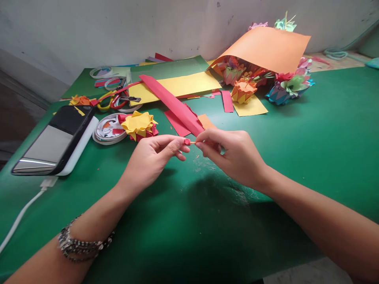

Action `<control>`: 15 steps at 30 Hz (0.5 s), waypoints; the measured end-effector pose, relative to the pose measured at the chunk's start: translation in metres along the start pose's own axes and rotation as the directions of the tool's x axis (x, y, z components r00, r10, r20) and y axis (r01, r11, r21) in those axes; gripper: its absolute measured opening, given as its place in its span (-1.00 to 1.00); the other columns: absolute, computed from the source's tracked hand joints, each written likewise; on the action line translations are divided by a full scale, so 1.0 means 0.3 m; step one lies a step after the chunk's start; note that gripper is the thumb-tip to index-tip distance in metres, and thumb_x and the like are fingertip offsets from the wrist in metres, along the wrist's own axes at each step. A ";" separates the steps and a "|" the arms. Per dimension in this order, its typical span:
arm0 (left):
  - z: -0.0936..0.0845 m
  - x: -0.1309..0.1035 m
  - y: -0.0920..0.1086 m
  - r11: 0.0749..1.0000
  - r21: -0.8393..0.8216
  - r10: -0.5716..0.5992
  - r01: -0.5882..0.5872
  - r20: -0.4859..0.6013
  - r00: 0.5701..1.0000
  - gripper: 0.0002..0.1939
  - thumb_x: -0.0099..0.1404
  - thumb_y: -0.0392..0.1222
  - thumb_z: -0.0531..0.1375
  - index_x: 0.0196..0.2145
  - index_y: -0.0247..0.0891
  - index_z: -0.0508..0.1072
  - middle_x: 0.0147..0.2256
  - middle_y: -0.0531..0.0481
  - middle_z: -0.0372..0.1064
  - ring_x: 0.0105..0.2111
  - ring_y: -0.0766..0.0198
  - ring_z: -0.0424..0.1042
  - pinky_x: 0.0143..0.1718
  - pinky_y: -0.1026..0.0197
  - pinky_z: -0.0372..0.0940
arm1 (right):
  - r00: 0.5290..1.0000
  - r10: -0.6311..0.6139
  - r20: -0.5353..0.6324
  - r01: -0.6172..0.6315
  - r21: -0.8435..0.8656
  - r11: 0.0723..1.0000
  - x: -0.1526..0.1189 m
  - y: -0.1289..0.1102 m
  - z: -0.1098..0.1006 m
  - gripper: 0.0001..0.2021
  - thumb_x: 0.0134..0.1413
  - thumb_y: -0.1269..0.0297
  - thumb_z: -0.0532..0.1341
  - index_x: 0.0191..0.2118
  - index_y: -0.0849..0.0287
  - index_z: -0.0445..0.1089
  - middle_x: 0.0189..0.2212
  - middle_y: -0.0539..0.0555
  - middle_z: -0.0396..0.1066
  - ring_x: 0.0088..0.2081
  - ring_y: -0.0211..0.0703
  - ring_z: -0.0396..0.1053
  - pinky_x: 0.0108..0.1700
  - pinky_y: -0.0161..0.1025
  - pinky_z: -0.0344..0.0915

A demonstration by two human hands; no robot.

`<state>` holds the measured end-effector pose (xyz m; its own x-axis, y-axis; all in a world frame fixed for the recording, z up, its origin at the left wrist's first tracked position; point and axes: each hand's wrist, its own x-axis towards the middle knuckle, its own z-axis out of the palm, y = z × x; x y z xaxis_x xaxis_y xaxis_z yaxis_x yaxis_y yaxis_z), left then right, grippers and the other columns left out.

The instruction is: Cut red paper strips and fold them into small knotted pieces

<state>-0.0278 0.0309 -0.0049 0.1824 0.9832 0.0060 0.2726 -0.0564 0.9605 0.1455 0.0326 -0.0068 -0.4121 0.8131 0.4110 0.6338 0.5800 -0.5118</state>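
Observation:
Between thumb and fingers, my left hand (pixel 161 154) pinches a small red paper roll (pixel 186 142). From that roll a thin orange stick (pixel 193 142) runs to the right, where my right hand (pixel 227 152) grips it between thumb and forefinger. Just beyond my hands lies a long red paper strip (pixel 173 104), with an orange paper piece (pixel 206 121) beside its near end. A yellow and red paper flower (pixel 139 124) sits beyond my left hand, next to a tape roll (pixel 110 138) holding paper scraps.
A phone (pixel 56 138) rests on a white block at the left, with a white cable (pixel 25 209). Scissors (pixel 118 96) and yellow paper (pixel 177 85) lie farther back. Paper flowers (pixel 244 90) and an orange paper wrap (pixel 266 47) stand at the back right of the green table (pixel 325 150).

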 end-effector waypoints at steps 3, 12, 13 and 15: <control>0.002 -0.001 0.007 1.000 0.023 -0.006 0.006 -0.003 1.000 -0.79 0.09 -0.08 0.20 -0.43 -0.27 0.52 -0.51 0.00 0.48 -0.54 0.33 0.41 -0.44 0.33 0.34 | 1.000 0.010 0.019 -0.010 0.020 1.000 0.001 0.001 -0.001 -0.86 0.06 0.36 0.09 -0.39 0.26 0.38 -0.63 -0.04 0.31 -0.62 -0.43 0.10 -0.52 -0.43 0.05; 0.003 -0.006 0.002 0.997 0.074 0.013 -0.011 -0.018 1.000 -0.86 0.07 -0.15 0.22 -0.52 -0.26 0.51 -0.59 0.05 0.44 -0.63 0.38 0.36 -0.57 0.38 0.29 | 0.991 0.080 0.112 -0.098 0.167 0.981 0.004 -0.004 -0.004 -0.84 0.05 0.35 0.12 -0.45 0.25 0.42 -0.69 -0.07 0.30 -0.66 -0.45 0.13 -0.55 -0.45 0.07; 0.003 -0.007 0.001 0.997 0.081 0.012 -0.010 -0.016 1.000 -0.86 0.08 -0.16 0.22 -0.53 -0.26 0.51 -0.59 0.05 0.44 -0.64 0.39 0.36 -0.57 0.38 0.29 | 0.989 0.092 0.118 -0.113 0.185 0.976 0.005 -0.005 -0.003 -0.84 0.04 0.35 0.13 -0.45 0.25 0.42 -0.69 -0.07 0.30 -0.66 -0.45 0.14 -0.55 -0.45 0.07; 0.002 -0.008 0.001 0.996 0.089 0.010 -0.009 -0.012 1.000 -0.85 0.08 -0.15 0.21 -0.55 -0.26 0.50 -0.60 0.05 0.44 -0.65 0.39 0.35 -0.58 0.38 0.28 | 0.990 0.088 0.110 -0.108 0.187 0.976 0.005 -0.005 -0.002 -0.85 0.03 0.35 0.14 -0.45 0.25 0.43 -0.69 -0.07 0.30 -0.65 -0.45 0.13 -0.55 -0.45 0.08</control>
<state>-0.0277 0.0285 -0.0048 0.1737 0.9846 0.0188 0.3541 -0.0803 0.9318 0.1443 0.0330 -0.0050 -0.4242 0.8617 0.2784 0.5412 0.4877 -0.6850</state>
